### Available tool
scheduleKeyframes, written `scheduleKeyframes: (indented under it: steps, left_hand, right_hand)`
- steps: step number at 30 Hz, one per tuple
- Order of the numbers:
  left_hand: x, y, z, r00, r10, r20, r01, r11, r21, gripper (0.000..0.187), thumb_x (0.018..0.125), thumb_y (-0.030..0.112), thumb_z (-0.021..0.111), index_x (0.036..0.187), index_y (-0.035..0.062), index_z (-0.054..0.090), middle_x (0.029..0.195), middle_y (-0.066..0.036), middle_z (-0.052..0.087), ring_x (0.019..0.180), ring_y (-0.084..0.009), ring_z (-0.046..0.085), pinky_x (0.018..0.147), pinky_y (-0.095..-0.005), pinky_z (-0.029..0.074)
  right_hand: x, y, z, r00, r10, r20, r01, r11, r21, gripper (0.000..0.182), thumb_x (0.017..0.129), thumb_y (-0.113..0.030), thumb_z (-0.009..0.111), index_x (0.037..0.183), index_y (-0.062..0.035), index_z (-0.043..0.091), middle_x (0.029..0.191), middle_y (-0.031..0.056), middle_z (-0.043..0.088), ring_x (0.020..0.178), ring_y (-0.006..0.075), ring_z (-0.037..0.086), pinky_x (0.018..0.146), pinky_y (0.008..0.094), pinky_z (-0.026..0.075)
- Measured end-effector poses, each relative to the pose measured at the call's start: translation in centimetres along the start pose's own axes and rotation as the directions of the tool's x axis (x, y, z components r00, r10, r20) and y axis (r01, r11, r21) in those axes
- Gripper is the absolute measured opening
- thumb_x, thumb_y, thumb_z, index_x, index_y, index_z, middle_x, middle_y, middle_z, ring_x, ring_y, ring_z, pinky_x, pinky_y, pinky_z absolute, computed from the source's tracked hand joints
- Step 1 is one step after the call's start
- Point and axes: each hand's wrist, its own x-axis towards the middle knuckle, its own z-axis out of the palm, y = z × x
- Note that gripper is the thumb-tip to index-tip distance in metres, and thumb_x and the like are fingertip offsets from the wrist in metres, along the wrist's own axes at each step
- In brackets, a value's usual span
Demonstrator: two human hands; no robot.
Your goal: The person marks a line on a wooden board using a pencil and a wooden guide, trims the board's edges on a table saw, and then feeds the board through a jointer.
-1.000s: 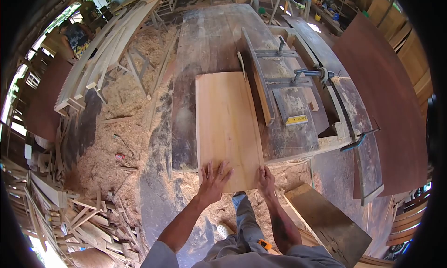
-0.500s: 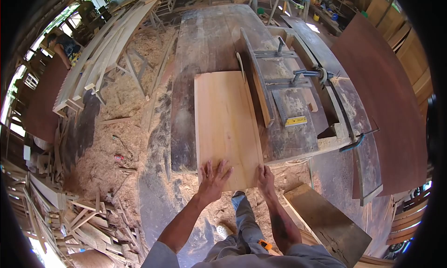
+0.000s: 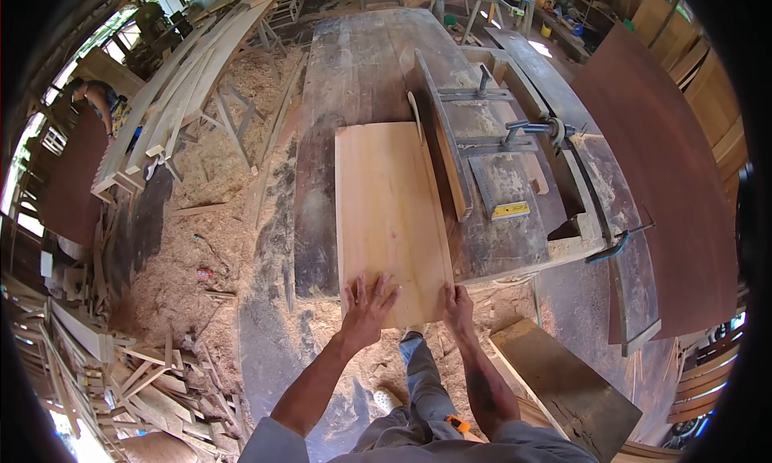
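A pale wooden board (image 3: pixel 388 205) lies flat on a dark saw table (image 3: pixel 362 69), its far right corner at the upright saw blade (image 3: pixel 416 113). My left hand (image 3: pixel 367 306) lies flat on the board's near end with fingers spread. My right hand (image 3: pixel 458 308) grips the board's near right corner. A dark fence rail (image 3: pixel 442 141) runs along the board's right side.
A yellow-labelled tool (image 3: pixel 511 209) and metal clamps (image 3: pixel 531 129) sit on the table's right part. Sawdust covers the floor on the left. Stacked planks (image 3: pixel 185 85) and offcuts (image 3: pixel 121 358) lie left; a dark panel (image 3: pixel 563 382) leans near my right. A person (image 3: pixel 96 97) stands far left.
The board has slid slightly forward along the fence with both hands following it. The person at far left has moved further left.
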Motion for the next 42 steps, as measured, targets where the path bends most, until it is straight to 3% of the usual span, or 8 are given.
scheduleKeyframes:
  steps: [5, 8, 11, 13, 16, 24, 29, 42]
  left_hand:
    - [0.4, 0.0, -0.2, 1.0, -0.005, 0.016, 0.005, 1.0, -0.003, 0.084, 0.076, 0.002, 0.058, 0.153, 0.0146, 0.027, 0.16, -0.021, 0.009, 0.136, -0.0647, 0.007, 0.102, -0.0795, 0.015]
    - [0.5, -0.1, -0.3, 1.0, 0.002, 0.014, -0.002, 1.0, 0.007, 0.085, 0.075, 0.001, 0.058, 0.153, 0.0143, 0.027, 0.16, -0.021, 0.008, 0.136, -0.065, 0.007, 0.102, -0.0797, 0.016]
    - [0.7, -0.3, -0.3, 1.0, 0.005, 0.021, -0.005, 1.0, 0.012, 0.085, 0.075, 0.0, 0.058, 0.153, 0.0143, 0.026, 0.16, -0.021, 0.007, 0.136, -0.0651, 0.007, 0.102, -0.0797, 0.016]
    - [0.9, -0.4, -0.3, 1.0, 0.002, 0.022, -0.003, 1.0, 0.011, 0.086, 0.075, 0.0, 0.058, 0.153, 0.0147, 0.026, 0.16, -0.02, 0.007, 0.136, -0.065, 0.007, 0.102, -0.0796, 0.016]
    - [1.2, -0.4, -0.5, 0.999, -0.006, 0.037, 0.006, 1.0, 0.009, 0.086, 0.075, 0.0, 0.058, 0.154, 0.0153, 0.025, 0.16, -0.019, 0.006, 0.136, -0.0647, 0.007, 0.102, -0.0794, 0.016]
    - [1.6, -0.9, -0.5, 0.998, -0.014, 0.054, 0.015, 1.0, -0.002, 0.081, 0.074, 0.004, 0.06, 0.15, 0.0088, 0.032, 0.161, -0.017, 0.004, 0.137, -0.0636, 0.006, 0.103, -0.0788, 0.015]
    - [2.1, -1.4, 0.8, 1.0, -0.018, -0.019, 0.022, 0.982, 0.188, 0.077, 0.074, 0.013, 0.067, 0.146, 0.0092, 0.039, 0.16, -0.018, 0.009, 0.137, -0.0608, 0.013, 0.101, -0.0794, 0.021]
    - [2.6, -1.6, 0.3, 0.999, 0.008, -0.044, -0.001, 0.99, 0.143, 0.077, 0.072, 0.009, 0.068, 0.145, 0.0092, 0.041, 0.159, -0.021, 0.01, 0.136, -0.0618, 0.015, 0.098, -0.0801, 0.025]
  right_hand:
    - [0.1, -0.6, -0.1, 0.999, -0.016, -0.037, 0.016, 1.0, -0.007, 0.047, 0.098, -0.042, 0.055, 0.093, 0.0043, 0.061, 0.071, 0.022, 0.063, 0.067, 0.0312, 0.064, 0.062, 0.0413, 0.047]
    - [-0.1, -1.7, -0.5, 0.998, 0.049, -0.033, -0.048, 0.999, 0.019, 0.044, 0.096, -0.04, 0.06, 0.091, 0.0041, 0.059, 0.069, 0.0105, 0.058, 0.067, 0.0173, 0.056, 0.062, 0.0329, 0.046]
    - [-1.3, -3.6, -1.3, 0.999, -0.02, -0.05, 0.012, 0.986, -0.167, 0.045, 0.095, -0.037, 0.06, 0.109, 0.0057, 0.056, 0.098, 0.0257, 0.063, 0.089, 0.0361, 0.063, 0.075, 0.0432, 0.049]
    - [-2.4, -4.7, -1.0, 0.822, -0.555, -0.128, 0.431, 0.753, -0.497, 0.044, 0.091, -0.028, 0.064, 0.119, 0.0039, 0.05, 0.122, 0.0279, 0.052, 0.109, 0.0412, 0.054, 0.088, 0.0468, 0.046]
    - [-4.1, -6.6, -0.1, 0.769, -0.631, 0.108, 0.612, 0.675, -0.412, 0.044, 0.089, -0.021, 0.065, 0.122, 0.0018, 0.049, 0.131, 0.0266, 0.045, 0.117, 0.0437, 0.047, 0.096, 0.0497, 0.043]
    - [-1.8, -6.9, 5.1, 0.74, -0.602, 0.3, 0.67, 0.7, -0.248, 0.039, 0.096, -0.018, 0.052, 0.127, 0.0059, 0.049, 0.139, 0.0289, 0.043, 0.131, 0.0439, 0.04, 0.109, 0.0487, 0.035]
    - [-0.7, -6.9, 6.5, 0.723, -0.618, 0.308, 0.689, 0.623, -0.37, 0.042, 0.097, -0.021, 0.048, 0.129, 0.0063, 0.051, 0.14, 0.0277, 0.044, 0.134, 0.0417, 0.039, 0.112, 0.0473, 0.032]
    - [-0.5, -7.4, 6.6, 0.744, -0.601, 0.292, 0.666, 0.631, -0.397, 0.042, 0.098, -0.022, 0.046, 0.127, 0.0066, 0.054, 0.139, 0.0273, 0.047, 0.134, 0.0412, 0.04, 0.114, 0.0476, 0.03]
